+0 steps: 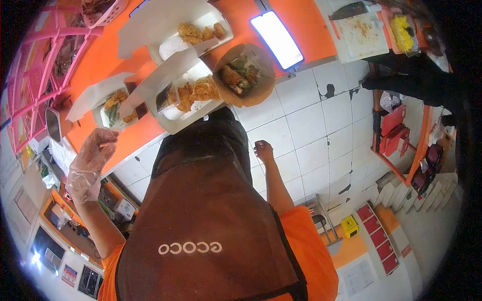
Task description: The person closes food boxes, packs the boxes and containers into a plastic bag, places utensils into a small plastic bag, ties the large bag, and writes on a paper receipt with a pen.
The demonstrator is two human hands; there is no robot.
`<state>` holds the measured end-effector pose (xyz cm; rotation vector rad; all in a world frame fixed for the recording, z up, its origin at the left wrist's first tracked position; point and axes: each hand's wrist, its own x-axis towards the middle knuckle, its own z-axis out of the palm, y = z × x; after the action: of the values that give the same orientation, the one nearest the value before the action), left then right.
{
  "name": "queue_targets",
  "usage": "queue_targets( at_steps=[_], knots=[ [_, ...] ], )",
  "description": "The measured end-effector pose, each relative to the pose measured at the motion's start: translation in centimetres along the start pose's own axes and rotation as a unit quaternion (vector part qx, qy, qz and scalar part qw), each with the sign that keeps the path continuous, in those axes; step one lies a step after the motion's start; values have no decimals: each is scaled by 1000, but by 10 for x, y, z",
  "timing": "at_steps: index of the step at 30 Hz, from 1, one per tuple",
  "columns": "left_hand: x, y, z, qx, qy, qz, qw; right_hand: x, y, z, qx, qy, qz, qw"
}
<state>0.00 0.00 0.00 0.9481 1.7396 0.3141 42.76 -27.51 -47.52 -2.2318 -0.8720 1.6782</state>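
My left hand (93, 163), in a clear plastic glove, hovers by the counter edge with fingers bent and apart, and nothing shows in it. Just beyond it lies a small white food box (103, 118) with fried chicken and something green. My right hand (264, 151) is bare and hangs over the floor, its fingers curled in with no object visible. In front of my apron, a larger white box (173, 123) with its lid up holds fried chicken (201, 90). Beside it, a brown paper bowl (256, 98) contains browned pieces with greens. Another open box (223, 30) with chicken stands behind.
A phone with a lit white screen (277, 40) lies at the orange counter's (321, 30) edge. Pink plastic baskets (47, 65) stand at the left. At the upper right are a cutting board (361, 37), a knife (349, 10) and a tub of yellow food (401, 32).
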Motion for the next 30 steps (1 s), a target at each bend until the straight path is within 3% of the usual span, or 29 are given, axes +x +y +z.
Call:
queue_targets(
  at_steps=[8, 19, 23, 26, 30],
  knots=[
    [4, 6, 8, -6, -11, -4, 1000, -4, -4, -1, 87, 15, 40, 995],
    [3, 7, 8, -4, 6, 8, 1000, -8, -24, -4, 90, 10, 48, 995],
    [2, 12, 4, -10, -6, 30, 999, -11, -34, -6, 98, 31, 55, 993],
    [2, 16, -30, -32, -70, 117, 990, -8, -30, -7, 81, 10, 67, 994],
    [44, 46, -71, 68, 212, 145, 964, 0, -16, -4, 60, 8, 26, 998]
  ],
)
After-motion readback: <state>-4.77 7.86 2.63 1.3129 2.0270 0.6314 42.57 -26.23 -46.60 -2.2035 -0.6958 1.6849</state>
